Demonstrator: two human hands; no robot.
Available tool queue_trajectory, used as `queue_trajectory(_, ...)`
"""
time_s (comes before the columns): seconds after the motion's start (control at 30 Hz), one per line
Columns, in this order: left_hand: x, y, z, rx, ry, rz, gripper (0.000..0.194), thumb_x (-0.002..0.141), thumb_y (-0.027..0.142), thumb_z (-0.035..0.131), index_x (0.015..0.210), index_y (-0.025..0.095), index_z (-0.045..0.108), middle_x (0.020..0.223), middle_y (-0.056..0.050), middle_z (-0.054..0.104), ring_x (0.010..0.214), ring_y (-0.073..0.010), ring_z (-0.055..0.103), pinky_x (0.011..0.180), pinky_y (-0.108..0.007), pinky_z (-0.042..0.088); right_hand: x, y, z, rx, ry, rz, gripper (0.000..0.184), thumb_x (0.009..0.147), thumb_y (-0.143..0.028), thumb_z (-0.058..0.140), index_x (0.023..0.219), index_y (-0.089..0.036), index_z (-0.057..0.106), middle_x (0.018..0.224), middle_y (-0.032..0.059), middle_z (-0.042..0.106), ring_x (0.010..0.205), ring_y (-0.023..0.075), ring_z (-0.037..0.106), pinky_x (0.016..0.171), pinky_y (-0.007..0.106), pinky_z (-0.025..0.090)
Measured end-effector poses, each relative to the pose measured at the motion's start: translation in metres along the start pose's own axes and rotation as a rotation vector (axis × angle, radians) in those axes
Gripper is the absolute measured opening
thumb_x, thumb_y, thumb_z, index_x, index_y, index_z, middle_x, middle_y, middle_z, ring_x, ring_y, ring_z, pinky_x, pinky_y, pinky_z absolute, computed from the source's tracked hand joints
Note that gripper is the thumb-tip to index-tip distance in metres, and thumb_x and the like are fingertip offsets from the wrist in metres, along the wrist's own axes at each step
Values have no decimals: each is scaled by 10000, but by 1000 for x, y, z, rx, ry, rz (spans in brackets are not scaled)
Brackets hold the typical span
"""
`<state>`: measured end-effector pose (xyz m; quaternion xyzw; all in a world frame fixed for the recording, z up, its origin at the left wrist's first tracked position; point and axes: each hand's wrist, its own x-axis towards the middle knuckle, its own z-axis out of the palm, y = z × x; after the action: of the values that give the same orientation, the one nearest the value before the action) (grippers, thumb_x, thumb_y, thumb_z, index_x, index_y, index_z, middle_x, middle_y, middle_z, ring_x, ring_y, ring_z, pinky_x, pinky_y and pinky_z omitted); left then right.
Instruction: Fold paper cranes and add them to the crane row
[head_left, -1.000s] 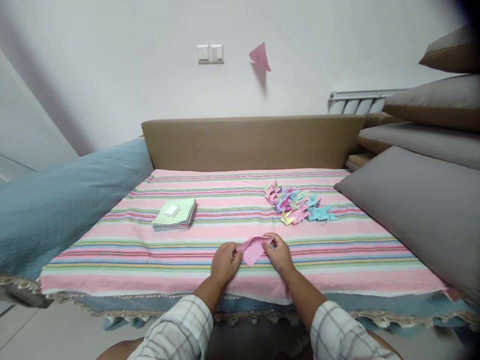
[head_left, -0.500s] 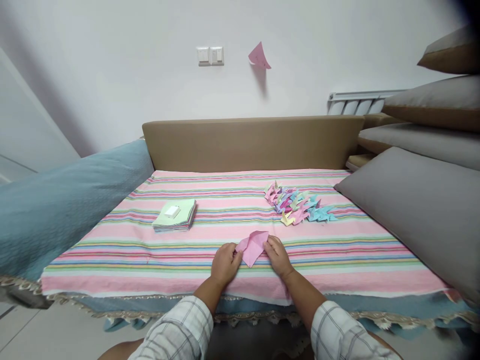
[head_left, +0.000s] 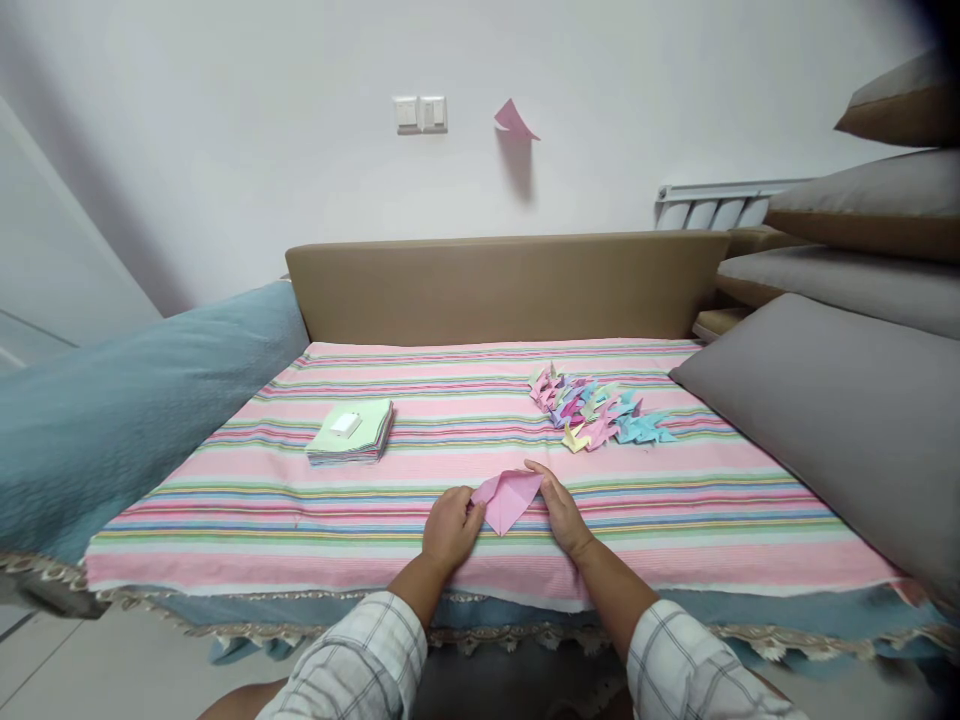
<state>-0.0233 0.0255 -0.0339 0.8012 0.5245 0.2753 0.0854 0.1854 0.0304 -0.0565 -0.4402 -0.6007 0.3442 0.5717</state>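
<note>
The left hand (head_left: 450,528) grips the near-left edge of a folded piece of thin pink paper (head_left: 508,500) between thumb and fingers, while the right hand (head_left: 561,512) is at its upper right corner, index finger stretched along the far side; whether that hand pinches the corner or only touches it, I cannot tell. The pink paper lies between the two hands, just above the striped cloth or on it, its sharp point aimed at six o'clock, toward the person. Its widest visible span runs from about nine o'clock, partly covered by the left thumb, up toward between two and three, so the far edge rises slightly to the right. White plaid sleeves (head_left: 360,655) cover the forearms. Around the paper spreads a pink cloth with multicoloured stripes (head_left: 450,400). At ten o'clock sits a square stack of coloured paper sheets, pale green on top (head_left: 357,447), bearing a small white rectangular block (head_left: 346,425). Between one and two o'clock, a cluster of pointed folded-paper figures in pink, purple, blue, green and yellow (head_left: 598,410) lies close together. A long brown backrest (head_left: 502,292) stands at twelve, with a curled pink sheet (head_left: 513,120) on the white wall above it. Between two and three rests a large grey cushion (head_left: 840,430).
</note>
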Motion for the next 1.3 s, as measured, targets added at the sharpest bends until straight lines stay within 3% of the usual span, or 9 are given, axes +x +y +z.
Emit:
queue_trajectory(0.43,-1,0,0,7,22,20,229,873,342,396,709,209,483,706,-25,547,723,-186,521,645,-294,371,0,3,-1,-111,-53,-57,579,870,-621,251,1064,-251,652,1104,47,655,1070,234,567,971,431,401)
queue_trajectory(0.63,-2,1,-3,-61,-9,19,227,867,357,412,830,195,566,774,-42,594,783,-199,540,705,-307,394,-2,-6,-1,-291,-144,-120,570,919,-508,159,1035,-269,664,1010,30,680,1015,216,576,967,436,364)
queue_trajectory(1.03,-4,4,-7,-76,-7,146,290,848,370,472,1049,215,612,911,-54,657,863,-205,553,791,-339,414,-4,-8,3,-631,-253,-147,444,937,-388,215,1063,-371,641,1193,-34,593,1130,200,452,950,427,305)
queue_trajectory(1.3,-8,5,-7,45,-40,261,439,804,504,515,1168,269,582,1146,-61,608,1044,-246,514,914,-414,382,-4,-7,5,-683,-245,-146,409,924,-384,276,960,-283,671,1246,5,558,1156,218,423,971,422,303)
